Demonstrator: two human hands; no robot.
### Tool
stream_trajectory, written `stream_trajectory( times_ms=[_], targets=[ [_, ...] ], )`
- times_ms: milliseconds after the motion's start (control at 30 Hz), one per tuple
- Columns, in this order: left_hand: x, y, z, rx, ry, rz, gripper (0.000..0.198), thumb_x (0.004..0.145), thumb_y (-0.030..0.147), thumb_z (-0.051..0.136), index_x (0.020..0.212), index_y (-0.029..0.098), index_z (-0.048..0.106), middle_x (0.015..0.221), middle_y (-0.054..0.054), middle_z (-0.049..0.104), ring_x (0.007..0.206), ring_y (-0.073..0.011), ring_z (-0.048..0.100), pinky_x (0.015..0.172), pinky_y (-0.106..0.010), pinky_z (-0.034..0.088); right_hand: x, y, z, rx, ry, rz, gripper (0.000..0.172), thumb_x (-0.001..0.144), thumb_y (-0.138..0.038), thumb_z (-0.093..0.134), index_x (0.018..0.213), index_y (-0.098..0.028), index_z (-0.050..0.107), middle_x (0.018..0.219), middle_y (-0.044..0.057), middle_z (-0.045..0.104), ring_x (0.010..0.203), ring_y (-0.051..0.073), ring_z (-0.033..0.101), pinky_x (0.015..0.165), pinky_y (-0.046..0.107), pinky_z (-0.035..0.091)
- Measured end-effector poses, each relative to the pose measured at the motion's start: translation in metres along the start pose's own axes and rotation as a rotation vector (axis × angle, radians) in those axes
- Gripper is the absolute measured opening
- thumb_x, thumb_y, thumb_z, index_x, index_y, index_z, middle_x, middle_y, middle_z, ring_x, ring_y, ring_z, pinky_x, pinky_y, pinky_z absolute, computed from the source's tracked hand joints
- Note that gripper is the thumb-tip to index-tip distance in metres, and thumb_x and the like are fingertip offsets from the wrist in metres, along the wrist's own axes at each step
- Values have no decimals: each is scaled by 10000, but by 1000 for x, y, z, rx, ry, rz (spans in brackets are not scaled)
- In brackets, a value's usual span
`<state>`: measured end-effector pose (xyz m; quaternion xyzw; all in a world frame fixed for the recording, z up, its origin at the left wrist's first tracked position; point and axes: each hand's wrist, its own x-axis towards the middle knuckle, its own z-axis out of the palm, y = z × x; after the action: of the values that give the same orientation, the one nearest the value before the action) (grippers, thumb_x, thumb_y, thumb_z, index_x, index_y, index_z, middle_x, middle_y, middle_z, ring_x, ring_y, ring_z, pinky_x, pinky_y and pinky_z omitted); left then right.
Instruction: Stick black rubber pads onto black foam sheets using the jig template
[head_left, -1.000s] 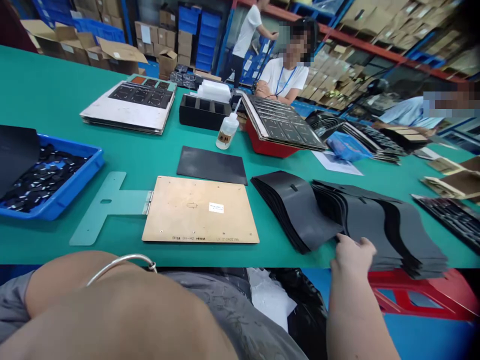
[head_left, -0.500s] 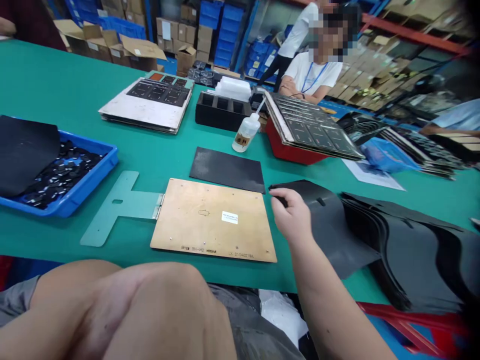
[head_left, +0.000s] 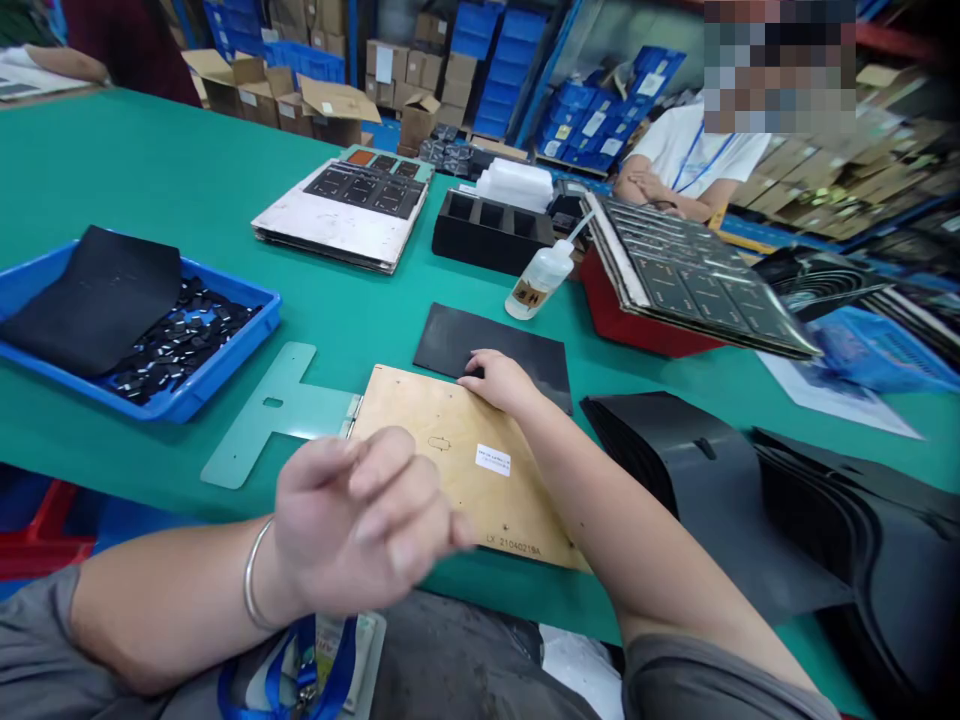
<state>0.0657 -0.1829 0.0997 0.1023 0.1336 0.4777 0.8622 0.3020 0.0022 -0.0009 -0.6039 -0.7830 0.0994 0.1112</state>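
My right hand [head_left: 501, 382] reaches over the tan wooden board [head_left: 420, 415], its thumb and fingers closed at the near edge of a flat black sheet [head_left: 517, 350]. Part of the board lies under my right forearm. Nearer to me, my left hand [head_left: 367, 520] is raised in front of the board with its fingers curled in and nothing visible in them; it is slightly blurred. A hinge joins the board's left edge to a pale green T-shaped plate [head_left: 300, 395], which lies flat on the table.
Left stands a blue tray [head_left: 180, 400] of small black pieces. Stacks of black sheets [head_left: 697, 500] lie on the right. Farther back are a squeeze bottle [head_left: 541, 280], a black compartment box [head_left: 480, 240], a red bin [head_left: 637, 325] under panels and a white board stack [head_left: 337, 225]. A person [head_left: 682, 165] sits opposite.
My right hand has moved left from beside the black stack to the sheet behind the board. My left hand has come up into view. The view has shifted left.
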Motion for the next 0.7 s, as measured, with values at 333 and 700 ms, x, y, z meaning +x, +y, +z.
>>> stream_trajectory(
  times_ms=[333,700],
  targets=[
    [29,1,-32,-238,99,-39,174,751,260,538,607,175,491,534,20,476,640,-126,572,845,-326,477,10,4,2,-136,-73,27,209,726,-406,665,830,-228,632,1018,29,635,832,189,579,610,257,394],
    [31,-9,-25,137,97,158,206,625,15,671,652,165,532,744,20,521,808,-108,549,776,-227,481,9,7,4,-124,-59,0,176,754,-373,633,849,-225,633,985,34,643,812,189,579,631,266,392]
  ],
)
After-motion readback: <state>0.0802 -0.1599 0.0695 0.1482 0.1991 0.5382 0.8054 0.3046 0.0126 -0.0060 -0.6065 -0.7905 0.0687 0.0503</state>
